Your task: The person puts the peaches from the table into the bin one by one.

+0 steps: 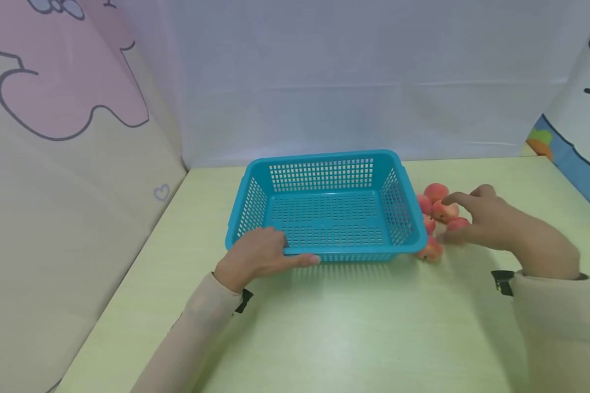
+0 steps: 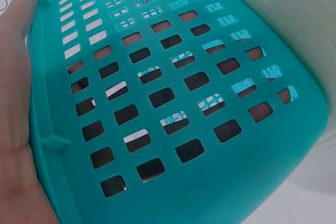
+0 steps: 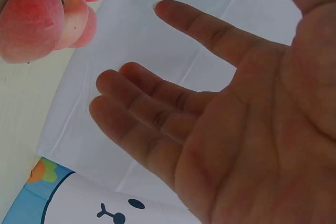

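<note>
Pale sleeves point(image 1: 560, 322) reach in from the near edge, one hand on a basket, the other over fruit.

From where I stand, the left hand point(image 1: 263, 254) grasps the near rim of the blue-green basket point(image 1: 354, 249) toward its left corner, thumb along the outside, fingers hooked over into it. It sits toward the far side of the pale table point(image 1: 373, 327); whether its base touches the tabletop, I can't tell. Just beside its right end lie reddish, round fruits point(image 1: 444, 211) in a cluster, some partly hidden behind it. The right hand point(image 1: 496, 224) hovers at them, fingers loose and apart, gripping nothing. Behind hangs a whitish sheet point(image 1: 295, 98).
</note>
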### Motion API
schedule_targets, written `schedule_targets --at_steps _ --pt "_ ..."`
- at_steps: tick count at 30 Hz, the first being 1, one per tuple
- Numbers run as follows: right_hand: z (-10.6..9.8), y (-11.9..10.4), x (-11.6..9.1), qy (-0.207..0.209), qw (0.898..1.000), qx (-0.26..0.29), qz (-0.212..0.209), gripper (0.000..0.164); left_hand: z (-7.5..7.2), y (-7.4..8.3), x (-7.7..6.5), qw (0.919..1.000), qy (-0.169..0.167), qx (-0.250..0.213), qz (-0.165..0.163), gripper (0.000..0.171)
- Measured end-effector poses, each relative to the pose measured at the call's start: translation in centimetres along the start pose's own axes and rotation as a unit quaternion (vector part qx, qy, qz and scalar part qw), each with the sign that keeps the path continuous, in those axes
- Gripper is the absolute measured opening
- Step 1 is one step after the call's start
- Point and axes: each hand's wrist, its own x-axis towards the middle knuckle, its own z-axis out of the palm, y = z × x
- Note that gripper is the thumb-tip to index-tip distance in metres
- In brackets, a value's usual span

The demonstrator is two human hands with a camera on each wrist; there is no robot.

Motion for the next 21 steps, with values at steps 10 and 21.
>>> schedule_targets --at_steps 10,21 --pt "1.2 -0.6 0.8 -0.035 0.998 0.034 -0.049 0.070 0.0 -0.1 -0.1 0.9999 -0.004 0.010 0.002 0.076" --pt "2.0 -1.1 1.4 -0.085 0.994 0.058 -0.025 0.053 0.0 -0.2 0.0 0.9993 0.003 0.036 0.005 0.075"
